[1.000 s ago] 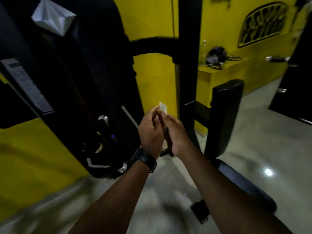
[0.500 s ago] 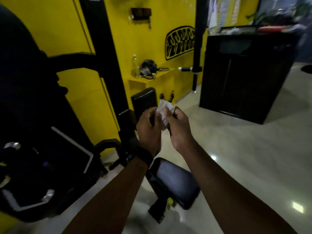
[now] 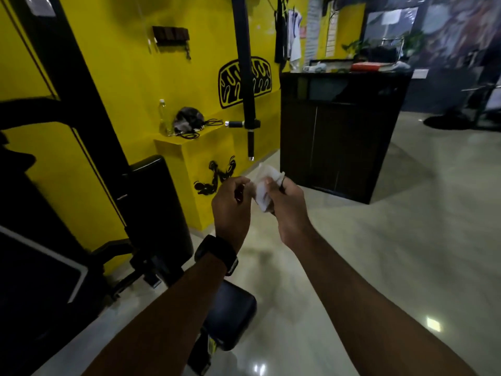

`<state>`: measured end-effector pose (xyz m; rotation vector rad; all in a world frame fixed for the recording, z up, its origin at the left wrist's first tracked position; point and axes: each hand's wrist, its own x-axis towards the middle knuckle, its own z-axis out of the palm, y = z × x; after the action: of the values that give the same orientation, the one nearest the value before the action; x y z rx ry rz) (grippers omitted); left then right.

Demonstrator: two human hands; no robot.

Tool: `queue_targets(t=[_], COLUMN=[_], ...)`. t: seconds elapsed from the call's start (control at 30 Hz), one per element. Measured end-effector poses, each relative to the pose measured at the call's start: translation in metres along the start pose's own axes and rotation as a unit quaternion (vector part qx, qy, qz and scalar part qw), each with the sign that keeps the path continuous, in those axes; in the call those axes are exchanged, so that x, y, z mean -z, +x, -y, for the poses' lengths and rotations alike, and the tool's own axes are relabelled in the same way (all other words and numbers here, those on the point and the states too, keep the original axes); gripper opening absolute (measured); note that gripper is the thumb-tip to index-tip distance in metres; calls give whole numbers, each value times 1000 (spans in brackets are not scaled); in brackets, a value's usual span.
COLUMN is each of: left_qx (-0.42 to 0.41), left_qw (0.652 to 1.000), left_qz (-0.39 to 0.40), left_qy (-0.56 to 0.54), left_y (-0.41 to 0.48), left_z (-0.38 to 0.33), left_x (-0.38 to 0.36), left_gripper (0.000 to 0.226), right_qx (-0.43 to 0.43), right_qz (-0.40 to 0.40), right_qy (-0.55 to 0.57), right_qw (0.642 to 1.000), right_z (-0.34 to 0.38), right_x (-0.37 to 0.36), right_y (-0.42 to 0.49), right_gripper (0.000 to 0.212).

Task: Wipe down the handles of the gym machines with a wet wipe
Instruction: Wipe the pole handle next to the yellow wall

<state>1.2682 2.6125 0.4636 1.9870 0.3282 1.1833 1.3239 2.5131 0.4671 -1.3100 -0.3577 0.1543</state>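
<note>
A crumpled white wet wipe [image 3: 264, 185] sits between my two hands at the middle of the view. My right hand [image 3: 287, 210] grips it with curled fingers. My left hand [image 3: 230, 210], with a black watch on its wrist, has curled fingers touching the wipe's left edge. Beyond the hands a black vertical bar hangs down and carries two short black handles [image 3: 250, 137], one pointing left with a chrome end, one pointing down. Both hands are well short of those handles.
A black gym machine frame [image 3: 81, 109] with a back pad [image 3: 160, 196] and seat [image 3: 233, 313] stands at left. A yellow ledge [image 3: 187, 147] holds a bottle and cables. A dark cabinet [image 3: 339, 134] stands at centre right. Glossy floor [image 3: 393, 240] spreads to the right.
The view has swung right, away from the machine, bringing the hanging handles and cabinet closer to centre. More of the wipe shows between my hands, which have stayed together.
</note>
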Motion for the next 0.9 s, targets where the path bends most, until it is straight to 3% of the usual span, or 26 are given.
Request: queue_targets(t=[0.17,0.53,0.9], left_qx=[11,-54,-6], left_qw=[1000,998,990], left_qz=[18,18,39], left_qy=[-11,35,135], left_y=[24,138,245], left_z=[7,70,164], left_x=[-55,-174,-287], left_gripper=[18,10,15], right_qx=[12,-36,-141], right_qz=[-3,-28,10], right_qy=[11,20,71], right_qw=[1000,999,987], right_z=[-7,-42,-121], right_x=[25,34,38], right_y=[47,225,407], right_gripper=[11,20,12])
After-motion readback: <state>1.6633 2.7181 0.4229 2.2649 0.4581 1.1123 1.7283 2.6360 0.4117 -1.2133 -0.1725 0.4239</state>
